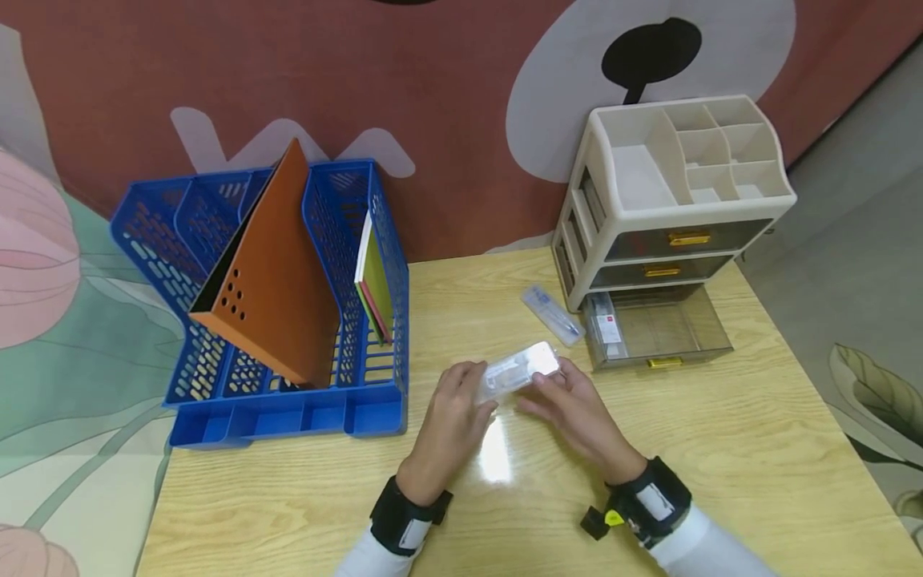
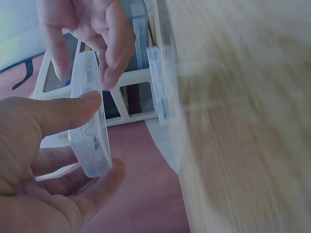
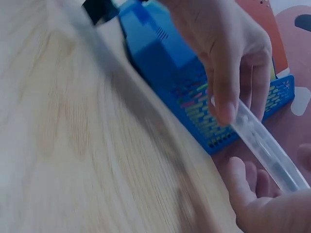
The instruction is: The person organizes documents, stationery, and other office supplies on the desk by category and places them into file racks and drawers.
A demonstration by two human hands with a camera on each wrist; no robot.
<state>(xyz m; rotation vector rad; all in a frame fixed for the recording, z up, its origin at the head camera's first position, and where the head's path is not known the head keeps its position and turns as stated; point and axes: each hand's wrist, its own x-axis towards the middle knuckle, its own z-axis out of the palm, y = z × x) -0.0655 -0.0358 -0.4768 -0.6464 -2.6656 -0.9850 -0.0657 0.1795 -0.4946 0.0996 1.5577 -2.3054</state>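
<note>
A clear plastic case (image 1: pixel 515 373) with small pale contents is held up over the table at a slant. My left hand (image 1: pixel 449 421) pinches its left end, thumb on one face and fingers on the other, as the left wrist view shows. Around the case's other end is my right hand (image 1: pixel 580 413), thumb and fingers spread on either side of it. In the left wrist view those right fingers (image 2: pixel 116 53) look loose rather than closed on the case. A second, similar clear case (image 1: pixel 552 314) lies on the table beyond the right hand.
A cream drawer organizer (image 1: pixel 623 210) stands at the back right. Its bottom drawer (image 1: pixel 699 324) is pulled out, with small boxes (image 1: pixel 608 327) at its left side. At left, a blue file rack (image 1: pixel 375 410) holds an orange folder (image 1: pixel 284 280) and thin notebooks (image 1: pixel 373 284).
</note>
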